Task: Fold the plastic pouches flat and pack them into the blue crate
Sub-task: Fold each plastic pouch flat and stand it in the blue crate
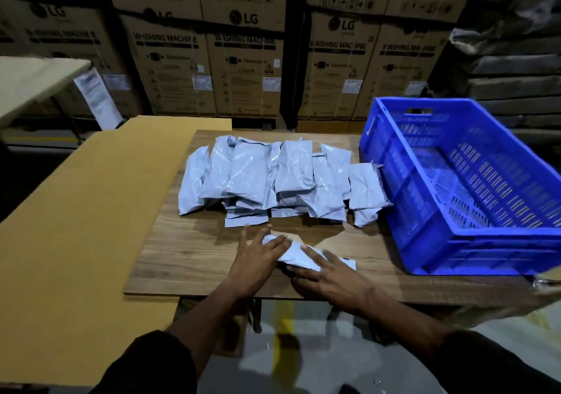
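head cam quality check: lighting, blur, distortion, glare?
Head view: dim overall, corners vignetted dark; wide-angle bowing bends the blue crate and the cartons; soft sheen on the pile of pouches; carton print slightly soft; both hands and the pouch under them reasonably sharp.

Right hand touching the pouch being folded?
Touching. Head view shows the right hand with straight fingers lying flat on the pouch.
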Available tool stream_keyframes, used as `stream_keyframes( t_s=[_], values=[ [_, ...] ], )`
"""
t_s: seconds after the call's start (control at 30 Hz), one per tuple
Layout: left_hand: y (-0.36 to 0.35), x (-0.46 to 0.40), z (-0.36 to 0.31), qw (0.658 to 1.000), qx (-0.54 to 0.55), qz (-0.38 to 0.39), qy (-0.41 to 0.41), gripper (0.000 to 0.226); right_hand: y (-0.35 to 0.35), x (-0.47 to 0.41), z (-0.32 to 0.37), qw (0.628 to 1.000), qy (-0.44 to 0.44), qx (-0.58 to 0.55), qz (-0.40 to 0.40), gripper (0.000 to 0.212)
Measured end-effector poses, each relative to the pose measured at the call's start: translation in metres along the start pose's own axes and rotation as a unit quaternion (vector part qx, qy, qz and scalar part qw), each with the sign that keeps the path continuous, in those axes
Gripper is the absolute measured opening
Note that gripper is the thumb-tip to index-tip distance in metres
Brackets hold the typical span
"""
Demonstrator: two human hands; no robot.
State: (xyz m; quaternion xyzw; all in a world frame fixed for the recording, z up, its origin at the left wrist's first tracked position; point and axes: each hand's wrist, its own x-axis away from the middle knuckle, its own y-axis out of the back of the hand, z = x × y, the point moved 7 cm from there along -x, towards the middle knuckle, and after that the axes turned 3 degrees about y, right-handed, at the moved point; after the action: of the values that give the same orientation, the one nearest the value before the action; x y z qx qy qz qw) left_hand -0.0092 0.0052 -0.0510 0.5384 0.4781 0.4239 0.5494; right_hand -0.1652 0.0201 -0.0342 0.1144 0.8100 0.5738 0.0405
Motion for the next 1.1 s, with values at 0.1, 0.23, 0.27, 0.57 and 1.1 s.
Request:
stream_keyframes(
  t_s=[0.1,0.23,0.27,0.57,1.1],
  values=[
    [0.009,0.002,0.01,0.994,0.068,-0.054,0.065,0.088,0.017,-0.004,-0.014,0.995,-0.032,-0.067,-0.072,0.038],
    [-0.003,0.023,0.018,0.957,0.196,-0.101,0.189,0.079,0.024,0.009,-0.034,0.983,-0.095,-0.14,-0.066,0.043],
    [-0.012,0.027,0.014,0.957,0.197,-0.083,0.194,0.077,0.029,0.015,-0.042,0.978,-0.117,-0.159,-0.073,0.05],
    [-0.048,0.007,-0.05,0.985,0.076,0.078,0.135,0.076,0.11,0.073,-0.104,0.895,-0.246,-0.246,-0.278,0.046],
    [-0.066,-0.031,-0.139,0.993,0.042,0.068,0.083,0.067,0.093,0.222,-0.318,0.833,-0.47,-0.184,-0.226,0.048]
  ],
)
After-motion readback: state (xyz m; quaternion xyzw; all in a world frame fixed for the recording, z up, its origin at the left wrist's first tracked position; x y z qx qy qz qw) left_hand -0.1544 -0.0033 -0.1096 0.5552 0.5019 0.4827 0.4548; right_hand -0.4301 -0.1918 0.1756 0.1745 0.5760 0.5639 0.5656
